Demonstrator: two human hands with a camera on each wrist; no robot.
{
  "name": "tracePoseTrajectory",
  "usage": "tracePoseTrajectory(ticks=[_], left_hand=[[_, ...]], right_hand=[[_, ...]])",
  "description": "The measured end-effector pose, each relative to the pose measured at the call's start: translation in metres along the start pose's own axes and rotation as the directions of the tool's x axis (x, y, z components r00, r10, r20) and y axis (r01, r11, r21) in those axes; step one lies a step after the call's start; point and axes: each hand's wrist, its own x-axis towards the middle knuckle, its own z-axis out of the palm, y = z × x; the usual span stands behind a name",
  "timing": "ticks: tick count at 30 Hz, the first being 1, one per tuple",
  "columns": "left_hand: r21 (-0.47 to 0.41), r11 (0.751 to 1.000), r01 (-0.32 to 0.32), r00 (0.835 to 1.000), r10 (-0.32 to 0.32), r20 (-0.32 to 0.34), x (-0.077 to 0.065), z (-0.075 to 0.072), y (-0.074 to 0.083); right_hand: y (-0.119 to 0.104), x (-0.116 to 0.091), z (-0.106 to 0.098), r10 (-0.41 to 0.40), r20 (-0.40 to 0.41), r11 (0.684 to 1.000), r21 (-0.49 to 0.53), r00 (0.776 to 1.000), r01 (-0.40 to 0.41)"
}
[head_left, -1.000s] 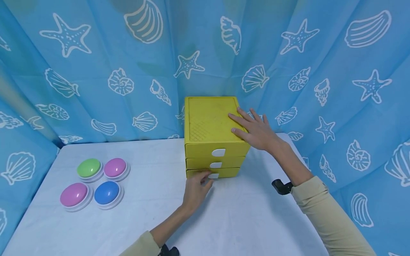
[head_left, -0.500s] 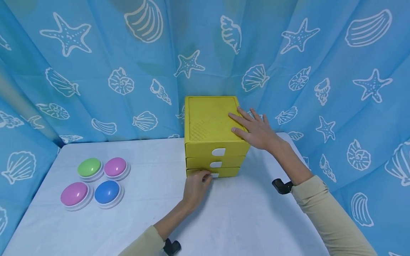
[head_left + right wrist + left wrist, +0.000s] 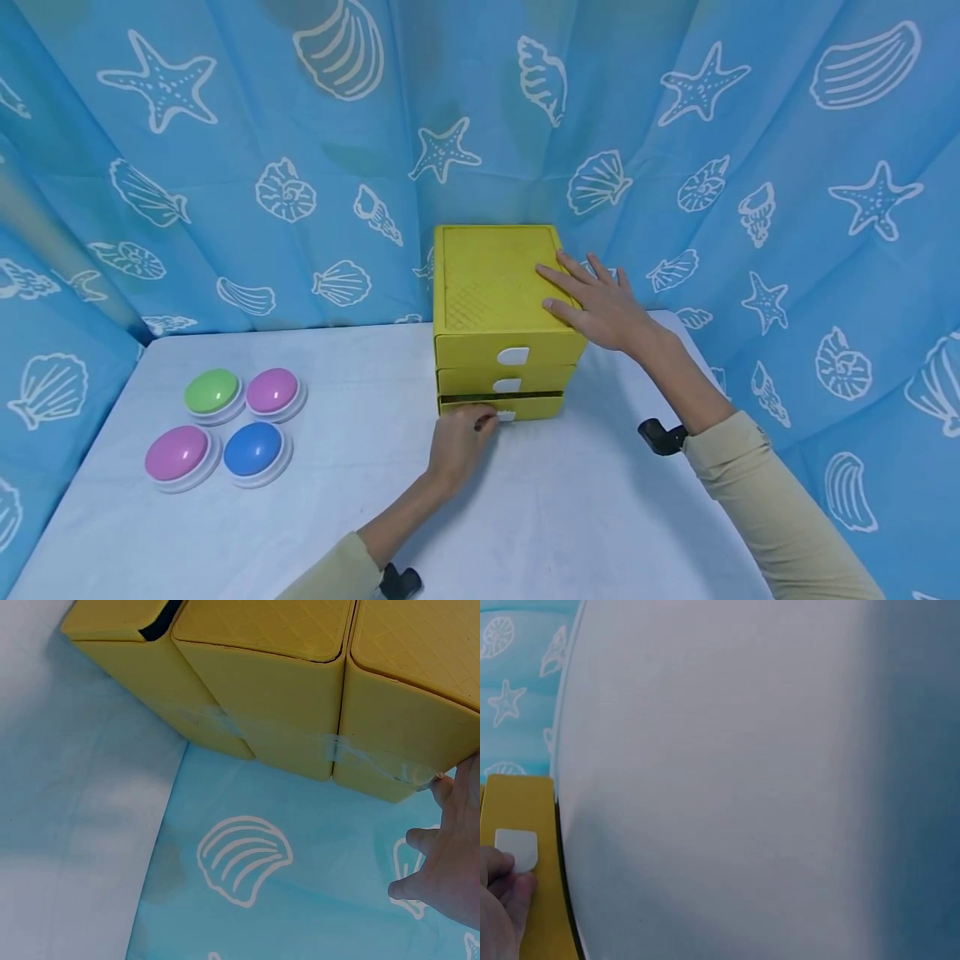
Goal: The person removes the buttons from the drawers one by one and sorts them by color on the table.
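Note:
A yellow three-drawer box [image 3: 495, 283] stands against the curtain, a white tab handle on each drawer. Its bottom drawer [image 3: 536, 408] juts out slightly, with a dark gap along its top edge. My left hand [image 3: 457, 442] pinches that drawer's white tab [image 3: 516, 850] between thumb and fingers. On the box's top right edge rests my right hand [image 3: 603, 312], fingers spread and straight. From the right wrist, the right hand [image 3: 450, 847] shows at the box's upper side, and the pulled-out drawer [image 3: 112, 630] sticks out past the other two.
Several round push lights with white bases lie at the left of the white table [image 3: 352, 400]: green [image 3: 212, 392], blue [image 3: 253, 450], a pink one [image 3: 272, 390] and another pink one [image 3: 177, 454]. A blue seashell curtain [image 3: 480, 108] hangs behind and at both sides.
The left fingers have closed on the bottom tab, and the bottom drawer has come forward a little, opening a gap above it. The right hand has stayed in place.

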Motion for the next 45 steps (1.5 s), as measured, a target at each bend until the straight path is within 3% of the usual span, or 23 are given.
tracePoseTrajectory(ticks=[7, 20, 29, 37, 45], left_hand=[[0.06, 0.998, -0.035, 0.999, 0.033, 0.035, -0.007, -0.006, 0.005], [0.061, 0.996, -0.07, 0.996, 0.066, 0.057, -0.023, -0.014, 0.016], [0.067, 0.991, -0.116, 0.993, 0.114, 0.034, -0.039, -0.015, 0.023], [0.107, 0.988, -0.116, 0.992, 0.109, 0.069, -0.058, -0.019, 0.034], [0.113, 0.982, -0.154, 0.987, 0.147, 0.069, -0.072, -0.024, 0.044]], right_hand=[[-0.003, -0.001, -0.001, -0.004, -0.004, 1.0, 0.003, 1.0, 0.004], [-0.002, 0.0, -0.001, 0.0, -0.004, 1.0, 0.011, 1.0, 0.0], [-0.002, -0.001, 0.0, 0.004, 0.007, 1.0, 0.004, 1.0, -0.004], [0.0, -0.001, 0.001, 0.0, -0.001, 1.0, 0.014, 1.0, 0.0], [0.001, 0.0, 0.001, -0.005, -0.001, 1.0, 0.012, 1.0, 0.006]])
